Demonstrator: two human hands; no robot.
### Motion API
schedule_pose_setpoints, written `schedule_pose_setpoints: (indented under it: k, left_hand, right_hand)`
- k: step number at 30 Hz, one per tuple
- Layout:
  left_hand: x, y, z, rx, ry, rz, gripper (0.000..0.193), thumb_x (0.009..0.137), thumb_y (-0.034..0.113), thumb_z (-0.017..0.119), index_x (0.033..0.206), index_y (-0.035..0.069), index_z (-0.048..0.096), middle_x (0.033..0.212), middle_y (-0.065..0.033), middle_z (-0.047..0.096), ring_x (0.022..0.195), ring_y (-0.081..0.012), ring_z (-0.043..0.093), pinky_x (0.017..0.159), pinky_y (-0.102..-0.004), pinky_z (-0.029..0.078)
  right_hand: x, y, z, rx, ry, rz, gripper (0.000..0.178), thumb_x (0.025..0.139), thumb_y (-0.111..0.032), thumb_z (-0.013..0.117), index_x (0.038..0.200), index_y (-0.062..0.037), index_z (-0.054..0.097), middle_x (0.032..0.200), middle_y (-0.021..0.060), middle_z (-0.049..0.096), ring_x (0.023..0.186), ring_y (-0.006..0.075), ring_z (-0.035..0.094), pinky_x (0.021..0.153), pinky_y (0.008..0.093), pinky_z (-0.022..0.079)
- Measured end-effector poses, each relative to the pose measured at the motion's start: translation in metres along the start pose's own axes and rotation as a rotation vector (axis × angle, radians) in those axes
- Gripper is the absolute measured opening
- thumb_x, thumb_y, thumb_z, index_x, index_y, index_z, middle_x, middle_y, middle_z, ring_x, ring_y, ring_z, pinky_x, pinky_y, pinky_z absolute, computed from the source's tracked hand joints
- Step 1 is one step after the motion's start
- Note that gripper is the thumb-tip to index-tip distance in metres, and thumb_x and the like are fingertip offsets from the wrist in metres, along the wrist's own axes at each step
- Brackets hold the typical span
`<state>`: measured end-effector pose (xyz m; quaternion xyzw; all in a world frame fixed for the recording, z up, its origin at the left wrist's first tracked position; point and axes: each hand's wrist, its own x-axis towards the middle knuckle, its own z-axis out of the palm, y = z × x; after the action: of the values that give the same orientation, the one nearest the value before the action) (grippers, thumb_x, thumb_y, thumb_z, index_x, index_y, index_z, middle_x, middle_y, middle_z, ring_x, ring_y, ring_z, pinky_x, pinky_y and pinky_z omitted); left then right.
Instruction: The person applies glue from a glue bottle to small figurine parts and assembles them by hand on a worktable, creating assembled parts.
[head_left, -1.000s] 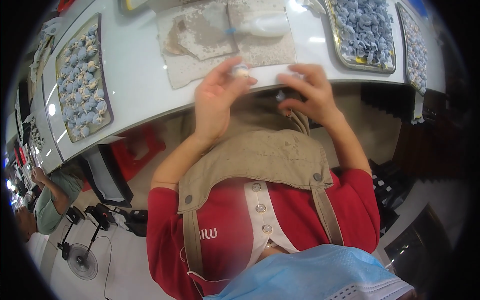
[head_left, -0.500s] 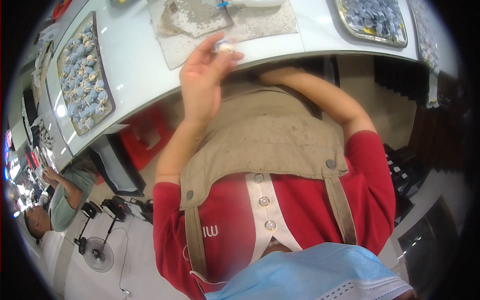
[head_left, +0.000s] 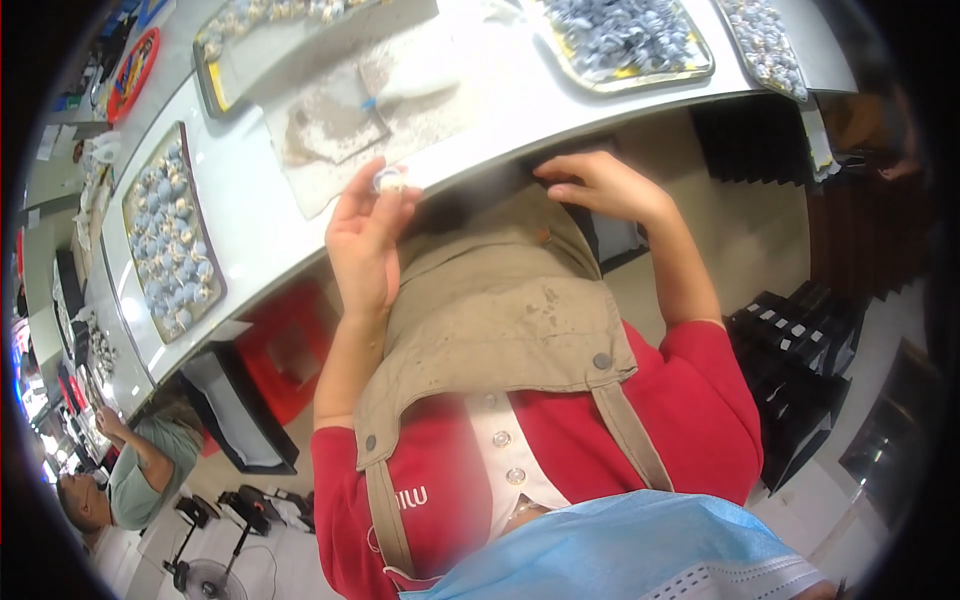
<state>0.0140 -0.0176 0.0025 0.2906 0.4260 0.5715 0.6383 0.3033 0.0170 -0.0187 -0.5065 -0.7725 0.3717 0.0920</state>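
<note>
My left hand [head_left: 365, 240] is raised at the table's front edge, its thumb and fingers closed on a small round white-and-blue piece [head_left: 390, 180]. The piece's finer detail is blurred. To the right, my right hand [head_left: 605, 187] hovers just off the table edge over my apron, fingers stretched out and thumb apart, holding nothing I can see. Beyond my left hand lies a stained pale board [head_left: 325, 125] with a white object with a blue tip [head_left: 415, 82] on it.
A tray [head_left: 208, 235] of blue-grey and cream round pieces lies at left. Another tray [head_left: 212, 85] stands at the far left. At far right are a tray [head_left: 700, 68] of blue-grey pieces and a further tray [head_left: 765, 45]. A person [head_left: 145, 465] sits at left.
My right hand has come out from under the table edge, its fingers now in sight. My left hand still holds the round piece. The view has shifted, showing more of the far table.
</note>
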Motion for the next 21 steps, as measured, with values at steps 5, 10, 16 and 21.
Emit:
schedule_pose_setpoints:
  k: [5,10,16,21]
  left_hand:
    - [-0.007,0.003,0.017,-0.003,-0.029,-0.047,0.037,0.084,0.001,0.058,0.12,-0.001,0.049,0.106,-0.0113,0.06,0.087,-0.0169,0.061,0.073,-0.0222,0.051]
    - [-0.006,0.006,0.023,-0.011,-0.105,-0.076,0.037,0.084,0.002,0.058,0.12,-0.001,0.049,0.108,-0.0122,0.059,0.087,-0.0173,0.061,0.073,-0.0219,0.051]
    - [0.011,0.007,0.02,-0.014,-0.14,-0.117,0.037,0.085,0.002,0.058,0.12,-0.002,0.048,0.108,-0.013,0.058,0.087,-0.017,0.06,0.074,-0.0223,0.05]
    - [0.022,0.008,0.016,-0.03,-0.163,-0.138,0.038,0.085,0.0,0.057,0.121,-0.004,0.046,0.108,-0.0149,0.057,0.085,-0.0164,0.06,0.073,-0.0221,0.05]
  right_hand:
    - [-0.014,-0.018,-0.061,0.18,0.413,-0.007,0.016,0.085,-0.014,0.06,0.097,-0.0037,0.064,0.08,0.0077,0.066,0.072,0.0145,0.061,0.067,0.0244,0.047]
    - [0.009,0.006,-0.093,0.016,0.788,0.045,0.016,0.083,-0.014,0.061,0.094,-0.003,0.065,0.078,0.0091,0.065,0.07,0.0143,0.061,0.064,0.0252,0.047]
    - [0.05,0.008,-0.115,-0.219,0.974,-0.001,0.014,0.078,-0.013,0.065,0.089,-0.0054,0.065,0.083,0.0079,0.065,0.076,0.0201,0.063,0.067,0.029,0.048]
    - [0.085,0.026,-0.115,-0.675,1.07,-0.142,0.025,0.066,-0.019,0.07,0.089,-0.0128,0.061,0.085,0.003,0.061,0.086,0.0222,0.056,0.077,0.0375,0.039]
